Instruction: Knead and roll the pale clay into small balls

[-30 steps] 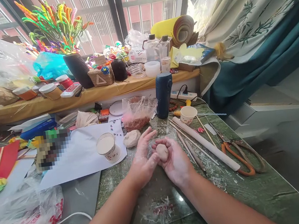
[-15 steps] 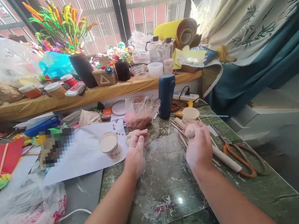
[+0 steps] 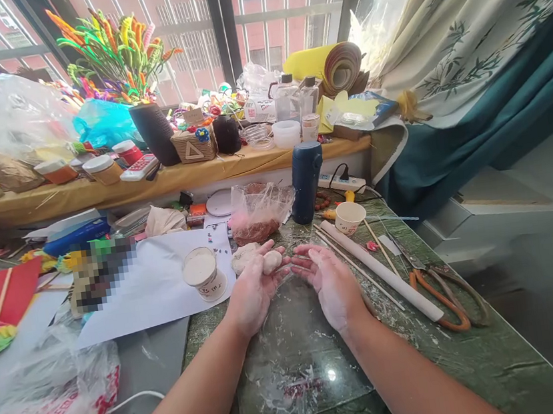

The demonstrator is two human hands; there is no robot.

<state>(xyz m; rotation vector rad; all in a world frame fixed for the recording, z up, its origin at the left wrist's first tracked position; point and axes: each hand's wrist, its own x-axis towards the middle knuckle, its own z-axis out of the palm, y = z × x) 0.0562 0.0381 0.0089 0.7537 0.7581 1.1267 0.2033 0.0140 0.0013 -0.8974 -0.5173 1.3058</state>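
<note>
My left hand (image 3: 253,292) is dusted white, and its fingers curl around a small pale clay lump (image 3: 272,261) held at the fingertips. Just behind it a bigger pale clay lump (image 3: 240,257) lies on the table. My right hand (image 3: 330,282) is beside the left, palm up, fingers stretched out and holding nothing. Both hands hover over the far edge of a clear glass sheet (image 3: 297,372) smeared with white powder on the green marble table (image 3: 477,364).
A paper cup of white powder (image 3: 201,274) stands left of my hands on white paper (image 3: 150,289). To the right lie a white rod (image 3: 382,270), thin sticks, orange-handled scissors (image 3: 444,304) and a small paper cup (image 3: 349,217). Behind are a plastic bag of reddish material (image 3: 260,212) and a dark bottle (image 3: 306,180).
My right hand came back from near the small paper cup, and the ball it held is gone from it. My left hand lifted a small lump from beside the bigger lump.
</note>
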